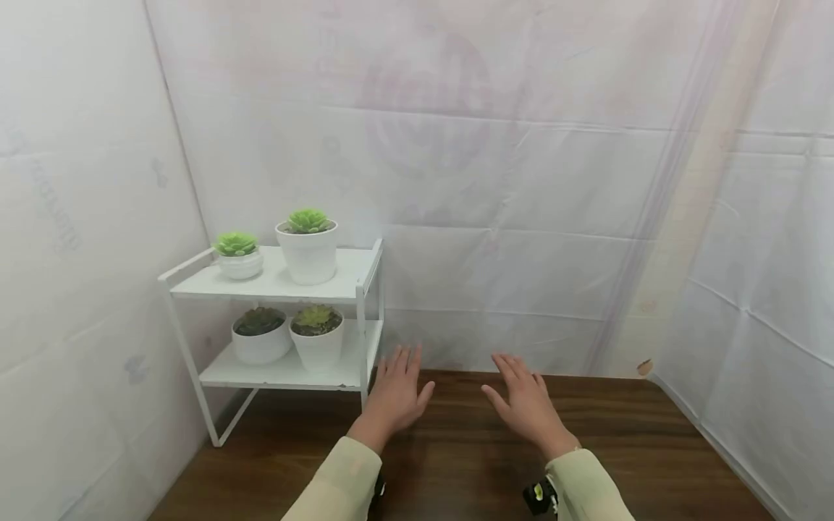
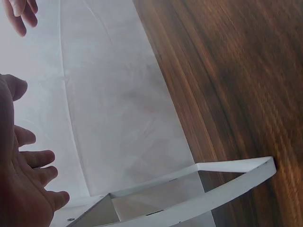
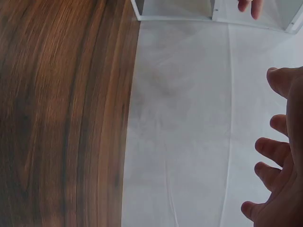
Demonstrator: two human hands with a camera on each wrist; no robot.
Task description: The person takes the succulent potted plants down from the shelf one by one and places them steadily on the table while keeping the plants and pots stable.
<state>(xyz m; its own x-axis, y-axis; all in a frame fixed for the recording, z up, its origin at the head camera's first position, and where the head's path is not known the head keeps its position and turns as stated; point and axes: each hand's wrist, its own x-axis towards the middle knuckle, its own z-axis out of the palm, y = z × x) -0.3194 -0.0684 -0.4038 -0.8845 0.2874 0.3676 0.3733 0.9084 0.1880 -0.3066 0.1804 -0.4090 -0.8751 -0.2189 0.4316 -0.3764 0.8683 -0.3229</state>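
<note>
My left hand [image 1: 396,391] is held over the wooden table, fingers spread and pointing forward, just right of a white two-tier shelf [image 1: 280,378]. Nothing is in its grasp. My right hand [image 1: 526,401] hovers farther right, its fingers extended and holding nothing. On the shelf's upper tier stand a small pot with a bright green succulent [image 1: 239,265] and a taller white pot [image 1: 308,255] with a similar plant. The lower tier bears a low white bowl with a dark succulent [image 1: 260,347] and a tapered pot with a yellow-green succulent [image 1: 319,346].
Dark brown wood grain covers the table [image 1: 625,434]. White plastic sheeting [image 1: 508,275] hangs behind it and down both sides. The shelf's thin metal leg frame [image 2: 236,182] reaches down to the tabletop beside my left hand. Small black devices [image 1: 539,496] sit at my cuffs.
</note>
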